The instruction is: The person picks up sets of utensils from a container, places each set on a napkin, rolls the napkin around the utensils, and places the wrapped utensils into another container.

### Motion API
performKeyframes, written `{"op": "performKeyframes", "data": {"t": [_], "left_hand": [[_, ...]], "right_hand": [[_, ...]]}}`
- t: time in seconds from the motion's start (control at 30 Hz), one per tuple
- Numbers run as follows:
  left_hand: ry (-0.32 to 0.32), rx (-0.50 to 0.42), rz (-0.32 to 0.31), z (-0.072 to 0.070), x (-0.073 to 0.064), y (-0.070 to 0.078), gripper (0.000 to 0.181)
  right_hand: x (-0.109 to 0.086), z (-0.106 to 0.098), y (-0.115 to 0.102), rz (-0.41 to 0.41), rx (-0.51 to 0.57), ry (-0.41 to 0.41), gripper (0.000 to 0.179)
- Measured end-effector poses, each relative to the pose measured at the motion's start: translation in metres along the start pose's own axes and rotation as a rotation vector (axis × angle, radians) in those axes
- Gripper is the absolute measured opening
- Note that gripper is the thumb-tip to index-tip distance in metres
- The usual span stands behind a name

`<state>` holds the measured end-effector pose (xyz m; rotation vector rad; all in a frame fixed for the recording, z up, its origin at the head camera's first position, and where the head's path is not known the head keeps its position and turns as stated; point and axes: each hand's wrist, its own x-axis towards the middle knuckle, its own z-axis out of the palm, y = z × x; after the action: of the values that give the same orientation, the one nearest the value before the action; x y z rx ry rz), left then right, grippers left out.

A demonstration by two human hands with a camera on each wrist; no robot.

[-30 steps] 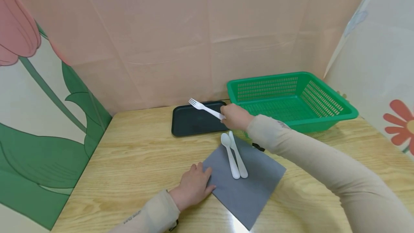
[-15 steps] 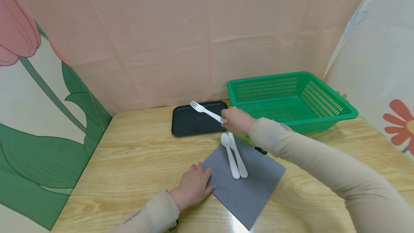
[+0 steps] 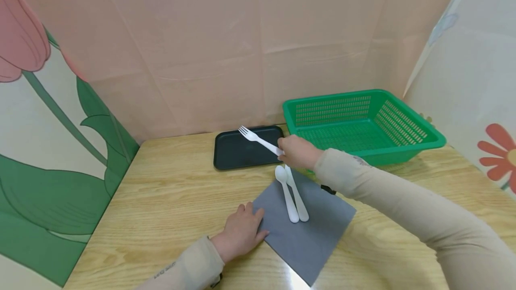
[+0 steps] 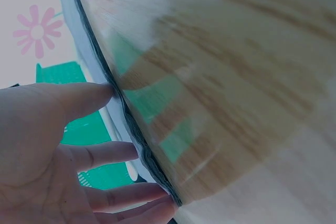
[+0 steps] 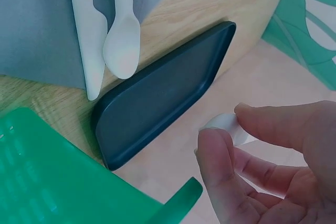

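In the head view my right hand (image 3: 300, 151) pinches a white fork (image 3: 261, 141) by its handle end, tines pointing up and left over the dark tray. The right wrist view shows thumb and fingertips on the fork's handle (image 5: 227, 124). My left hand (image 3: 240, 232) rests on the table with its fingers on the left edge of a grey napkin (image 3: 278, 236). On that napkin a white spoon (image 3: 290, 202) and a white knife (image 3: 300, 205) lie side by side, their upper ends reaching past the napkin's far edge.
A black rectangular tray (image 3: 231, 152) sits at the back of the wooden table (image 3: 169, 200). To its right stands a green slotted basket (image 3: 407, 150). Behind them hangs a pinkish sheet (image 3: 201, 57). A small black object (image 3: 328, 189) shows by my right sleeve.
My right hand has shifted slightly right and toward me, carrying the fork with it. My left hand, the spoon, the knife and the napkin have stayed put.
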<state>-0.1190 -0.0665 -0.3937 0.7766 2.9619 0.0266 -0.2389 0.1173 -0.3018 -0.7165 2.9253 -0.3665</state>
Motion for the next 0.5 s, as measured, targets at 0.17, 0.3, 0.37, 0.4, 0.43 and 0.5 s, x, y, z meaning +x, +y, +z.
{"op": "performKeyframes", "data": {"t": [0.17,0.3,0.37,0.4,0.43,0.5], "left_hand": [[0.009,0.0,0.006,-0.0004,-0.0002,-0.0004,0.042],[0.015,0.005,0.01,-0.0006,-0.0004,-0.0007,0.042],[0.018,0.005,0.01,-0.0009,-0.0005,-0.0007,0.042],[0.019,0.004,0.01,-0.001,-0.0008,-0.0006,0.042],[0.02,0.004,0.009,-0.001,-0.0009,-0.0006,0.042],[0.024,0.004,0.009,-0.0009,-0.0012,-0.0004,0.042]], "right_hand": [[-0.0037,-0.0002,-0.001,-0.004,0.015,0.0,0.013],[-0.0061,0.0008,-0.0012,-0.001,0.02,-0.006,0.012],[-0.0077,0.0012,-0.001,-0.009,0.022,-0.004,0.011],[-0.0085,0.0016,-0.0005,-0.014,0.022,-0.002,0.011],[-0.0093,0.0019,-0.0001,-0.021,0.023,0.001,0.011],[-0.0106,0.0029,0.0016,-0.037,0.024,0.009,0.01]]}}
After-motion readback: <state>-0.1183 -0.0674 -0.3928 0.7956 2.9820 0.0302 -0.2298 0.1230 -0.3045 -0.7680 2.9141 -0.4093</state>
